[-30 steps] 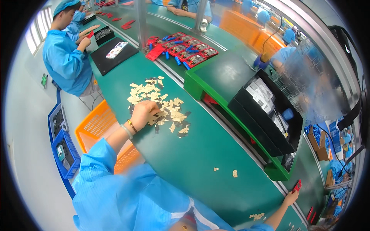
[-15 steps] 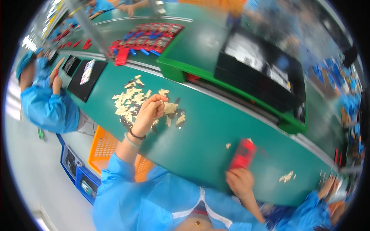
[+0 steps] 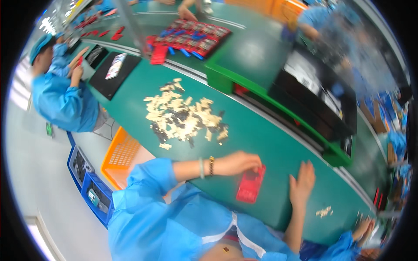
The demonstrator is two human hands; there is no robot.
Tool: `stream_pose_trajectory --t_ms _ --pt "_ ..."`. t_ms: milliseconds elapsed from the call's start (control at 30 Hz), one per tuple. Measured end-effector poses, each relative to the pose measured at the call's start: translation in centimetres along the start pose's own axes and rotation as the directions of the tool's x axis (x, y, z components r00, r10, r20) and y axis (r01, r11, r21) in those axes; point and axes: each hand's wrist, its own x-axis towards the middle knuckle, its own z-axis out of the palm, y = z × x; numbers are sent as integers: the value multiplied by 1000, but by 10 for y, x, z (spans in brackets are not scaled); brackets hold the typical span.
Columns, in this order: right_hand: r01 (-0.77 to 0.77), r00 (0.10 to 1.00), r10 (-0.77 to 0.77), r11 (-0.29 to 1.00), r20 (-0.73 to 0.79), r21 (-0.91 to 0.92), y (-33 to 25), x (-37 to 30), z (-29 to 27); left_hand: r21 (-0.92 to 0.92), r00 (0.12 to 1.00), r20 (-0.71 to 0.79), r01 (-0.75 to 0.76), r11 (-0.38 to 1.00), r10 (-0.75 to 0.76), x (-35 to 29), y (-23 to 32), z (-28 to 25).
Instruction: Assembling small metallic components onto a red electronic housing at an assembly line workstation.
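Note:
A flat red phone-shaped piece is over the green table in front of me, slightly tilted. At its upper edge my left hand grips it, fingers curled together; whether a small part is also between them I cannot make out. My right hand is off to the right of the red piece, apart from it, fingers stretched out and holding nothing. Farther left, beyond my left forearm, a heap of small cream and black pieces is spread on the table.
A green-framed shelf with black trays stands at the back right. Red pieces and blue cylinders lie beyond the rail. An orange basket sits below the table's left edge. Co-workers sit at left and right; few cream bits lie right.
My left hand has come from the heap to the red piece. My right hand has let go of it and opened out to the right. The view has shifted.

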Motion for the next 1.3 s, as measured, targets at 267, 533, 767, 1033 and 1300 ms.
stream_pose_trajectory --t_ms 267,533,767,1033,1300 --pt "181 969 -137 959 -205 219 -22 -26 -35 -403 989 -71 89 911 -128 50 -6 0" --pt "605 780 -624 730 -51 317 -86 59 -7 -781 958 -196 -25 624 -208 59 29 -35" --pt "334 942 -119 423 -313 843 -131 89 -22 -617 917 -288 42 786 -275 46 34 -4" --pt "269 960 -79 537 -270 799 -115 92 -41 -184 981 -193 -47 982 10 37 14 -17" --pt "514 837 -274 691 -473 508 -112 97 -39 -84 974 -221 23 996 -41 37 16 -18"
